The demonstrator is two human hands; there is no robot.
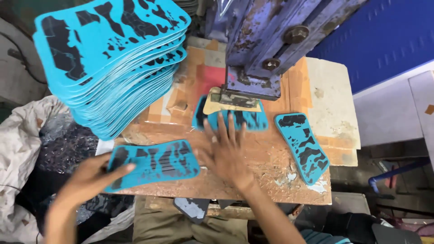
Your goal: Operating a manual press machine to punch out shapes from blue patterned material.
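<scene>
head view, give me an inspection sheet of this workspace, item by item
surface: worn wooden board, scratched, with paint flecks near its front edge.
job's things: blue press head down on a tan die over one teal patterned sheet; a second sheet front left; a third on the right.
clutter: tall stack of teal sheets back left; cut scraps below the board's edge.
hands: left hand grips the front-left sheet's end; right hand flat, fingers spread, by the pressed sheet.
cables: nothing seen.
surroundings: white sacking left, blue panel right.
</scene>
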